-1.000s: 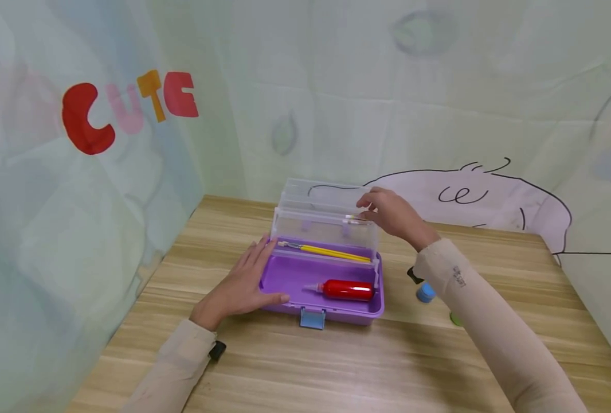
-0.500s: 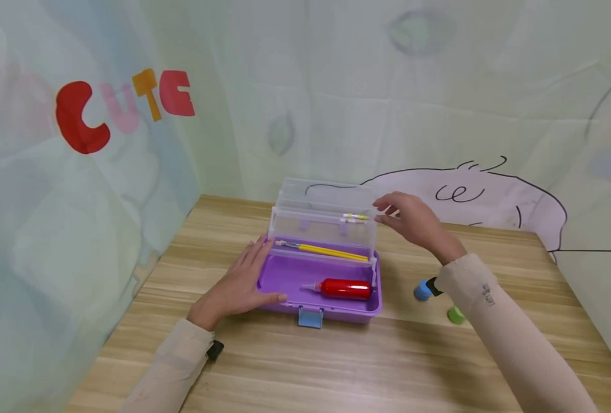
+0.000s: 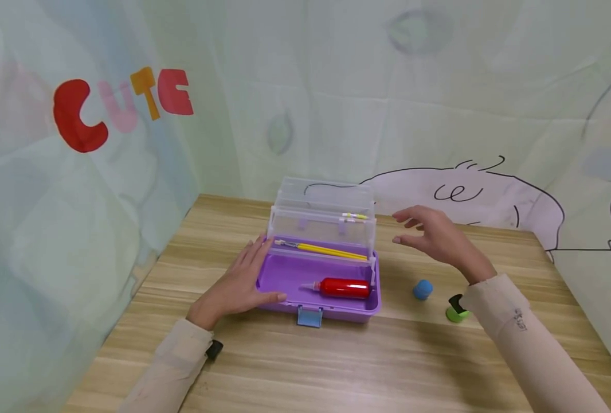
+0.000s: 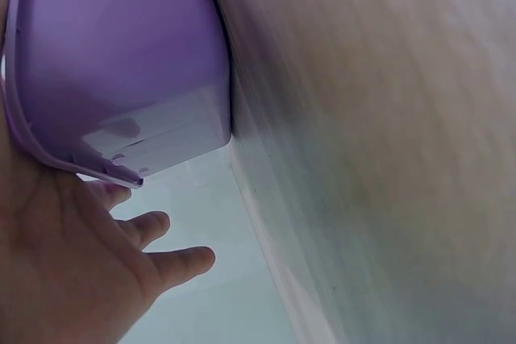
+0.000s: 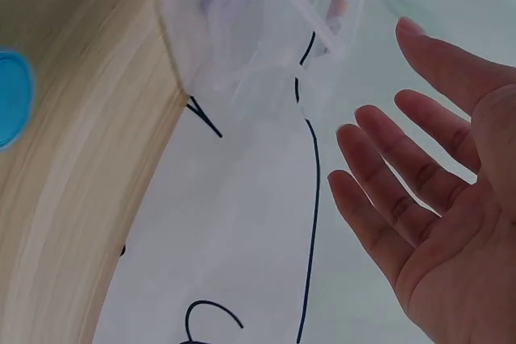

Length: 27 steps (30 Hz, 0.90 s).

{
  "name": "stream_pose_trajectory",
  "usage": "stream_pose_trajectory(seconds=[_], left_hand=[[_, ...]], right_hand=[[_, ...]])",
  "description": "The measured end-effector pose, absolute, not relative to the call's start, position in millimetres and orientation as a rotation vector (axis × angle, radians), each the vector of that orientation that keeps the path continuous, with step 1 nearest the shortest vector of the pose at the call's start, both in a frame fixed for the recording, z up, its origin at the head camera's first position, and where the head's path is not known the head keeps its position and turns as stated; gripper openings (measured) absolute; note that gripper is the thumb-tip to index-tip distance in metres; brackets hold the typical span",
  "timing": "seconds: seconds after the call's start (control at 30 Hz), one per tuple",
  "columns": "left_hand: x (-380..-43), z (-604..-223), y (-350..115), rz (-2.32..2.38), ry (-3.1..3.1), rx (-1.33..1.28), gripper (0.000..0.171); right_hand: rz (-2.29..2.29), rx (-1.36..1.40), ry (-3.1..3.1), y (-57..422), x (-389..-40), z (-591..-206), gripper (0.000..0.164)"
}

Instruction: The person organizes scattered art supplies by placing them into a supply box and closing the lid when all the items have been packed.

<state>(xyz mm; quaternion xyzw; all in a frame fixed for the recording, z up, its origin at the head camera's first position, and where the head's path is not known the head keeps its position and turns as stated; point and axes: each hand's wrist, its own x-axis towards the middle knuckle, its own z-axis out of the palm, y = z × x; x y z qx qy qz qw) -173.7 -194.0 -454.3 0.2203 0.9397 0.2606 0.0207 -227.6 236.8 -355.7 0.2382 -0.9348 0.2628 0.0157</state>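
The rectangular purple plastic box (image 3: 290,274) is moulded smooth, and soft reflections are returned by its outer wall in the left wrist view. The raised clear plastic lid (image 3: 326,196) is thin, slightly hazy and faintly shiny. Bright highlights are carried by the cylindrical glossy red plastic bottle (image 3: 344,288). The slim yellow brush handles (image 3: 333,252) are joined to a silvery metal ferrule (image 3: 289,245). Pale wood grain is shown, under a satin sheen, by the table top (image 3: 264,367). The printed pale-green backdrop (image 3: 336,115) is matt and creased like cloth; the beige sleeves (image 3: 532,344) are made of matt, wrinkled fabric.
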Motion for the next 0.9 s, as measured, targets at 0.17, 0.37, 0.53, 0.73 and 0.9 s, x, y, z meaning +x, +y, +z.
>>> stream_pose_trajectory(seconds=[0.17,0.37,0.53,0.73,0.9], left_hand=[[-175.3,-454.1,-194.4,0.805,2.924,0.709,0.125],[-176.8,-454.9,-194.8,0.804,2.925,0.714,0.125],[-176.7,-455.1,-194.8,0.810,2.924,0.708,0.125],[-176.1,-455.4,-194.2,0.814,2.919,0.695,0.124],[-175.3,-455.7,-194.5,0.818,2.917,0.686,0.124]], right_hand=[[0.836,0.720,-2.932,248.7,-218.0,-361.1,0.052],[0.891,0.718,-2.931,262.0,-208.8,-374.6,0.053],[0.931,0.741,-2.920,273.1,-202.5,-390.3,0.049],[0.941,0.630,-2.996,285.1,-192.2,-407.9,0.048],[0.978,0.580,-3.037,294.4,-184.2,-422.5,0.048]])
